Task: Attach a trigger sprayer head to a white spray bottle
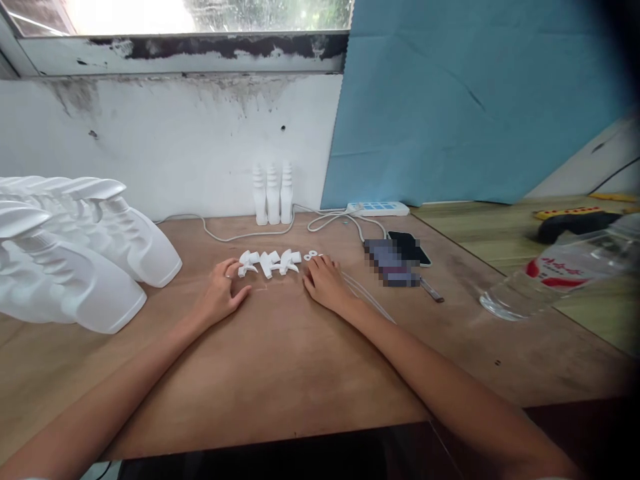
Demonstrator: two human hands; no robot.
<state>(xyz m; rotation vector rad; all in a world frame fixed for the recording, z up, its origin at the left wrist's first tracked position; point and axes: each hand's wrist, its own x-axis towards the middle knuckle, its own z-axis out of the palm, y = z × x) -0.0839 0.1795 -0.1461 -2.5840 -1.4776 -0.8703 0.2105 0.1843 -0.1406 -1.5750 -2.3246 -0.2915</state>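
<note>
Three white trigger spray heads [271, 263] lie in a row on the brown table, between my two hands. My left hand [223, 292] rests at the left end of the row, thumb apart from the fingers, with its fingertips beside the leftmost head. At the right end, my right hand [327, 283] lies palm down with its fingers stretched out and holds nothing visible. Small white rings [313, 255] lie just beyond its fingertips, partly hidden by them. Thin white tubes [367, 298] run out from beside the right hand toward the lower right.
Large white ridged bottles [107, 287] crowd the left side. Three slim white ridged pieces [273, 197] stand against the wall. A power strip [380, 209], white cables, a dark phone [413, 250], a pixelated item [393, 263] and a clear plastic bottle [545, 280] are on the right.
</note>
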